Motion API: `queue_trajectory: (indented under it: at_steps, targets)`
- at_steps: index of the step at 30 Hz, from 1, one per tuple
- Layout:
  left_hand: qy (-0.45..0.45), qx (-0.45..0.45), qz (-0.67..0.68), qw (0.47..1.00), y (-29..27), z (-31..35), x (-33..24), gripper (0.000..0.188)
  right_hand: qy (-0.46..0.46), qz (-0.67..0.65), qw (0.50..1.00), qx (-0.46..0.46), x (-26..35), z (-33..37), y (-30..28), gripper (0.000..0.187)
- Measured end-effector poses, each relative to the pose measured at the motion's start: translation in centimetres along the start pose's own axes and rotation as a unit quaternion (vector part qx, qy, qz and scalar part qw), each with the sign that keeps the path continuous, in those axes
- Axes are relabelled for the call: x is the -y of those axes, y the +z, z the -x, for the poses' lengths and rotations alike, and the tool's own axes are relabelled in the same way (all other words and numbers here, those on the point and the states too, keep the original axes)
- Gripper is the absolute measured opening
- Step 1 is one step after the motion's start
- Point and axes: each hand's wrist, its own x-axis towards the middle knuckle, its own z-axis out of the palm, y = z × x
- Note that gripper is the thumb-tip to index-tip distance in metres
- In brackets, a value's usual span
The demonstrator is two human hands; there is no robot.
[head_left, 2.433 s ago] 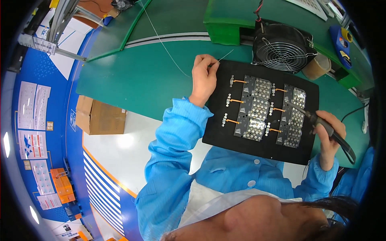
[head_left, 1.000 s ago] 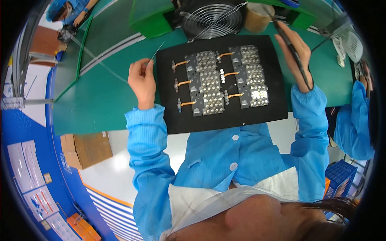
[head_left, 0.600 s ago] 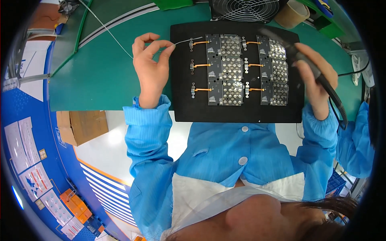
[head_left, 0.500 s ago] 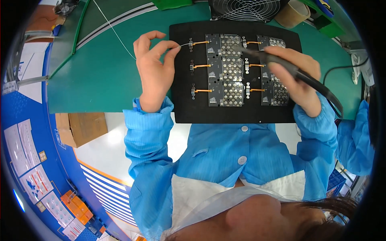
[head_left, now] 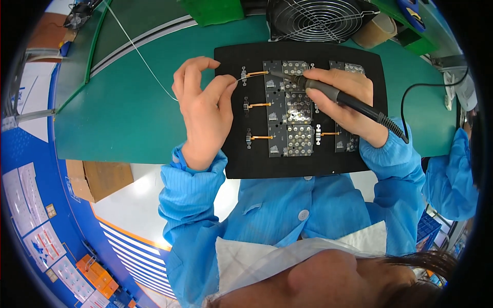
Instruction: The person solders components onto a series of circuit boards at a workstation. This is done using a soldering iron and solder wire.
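Note:
My left hand (head_left: 203, 115) pinches a thin pale solder wire (head_left: 146, 64) between thumb and forefinger; the wire loops up to the upper left. Its short end reaches toward the orange strip (head_left: 257, 73) at the top left circuit board (head_left: 273, 82). In my right hand (head_left: 354, 97) is a soldering iron (head_left: 365, 109), gripped like a pen, its tip pointing left at that strip's board end. Whether tip and wire touch is too small to tell. More boards with round silver pads, such as the lower left board (head_left: 276, 141), lie on a black mat (head_left: 241, 167). My right hand covers part of the right column.
A fan with a wire guard (head_left: 323, 20) stands behind the mat on the green table (head_left: 118, 123). Beside it is a tan round container (head_left: 375, 31). The iron's black cord (head_left: 411, 97) curves across the right side. A blue sleeve (head_left: 447, 179) of another person shows at right.
The soldering iron has moved left to the top left board's orange strip. My left hand's wire end has come nearer that joint. The whole view has shifted, so the mat sits lower.

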Motion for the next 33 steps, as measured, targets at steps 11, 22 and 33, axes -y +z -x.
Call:
queue_trajectory:
  at_steps: [11, 22, 33]
  targets:
    - [0.004, -0.002, 0.003, 1.0, 0.0, -0.1, 0.0, 0.014, -0.001, -0.01, 1.0, 0.013, -0.5, 0.2, 0.0, 0.028]
    - [0.024, 0.012, 0.023, 0.999, 1.0, -1.0, 0.0, 0.014, 0.002, 0.012, 1.0, 0.028, -0.6, 0.3, 0.0, 0.027]
    - [0.038, 0.037, 0.054, 0.997, 1.9, -1.8, -0.2, 0.014, 0.0, 0.009, 0.999, 0.031, -0.7, 0.3, -0.1, 0.028]
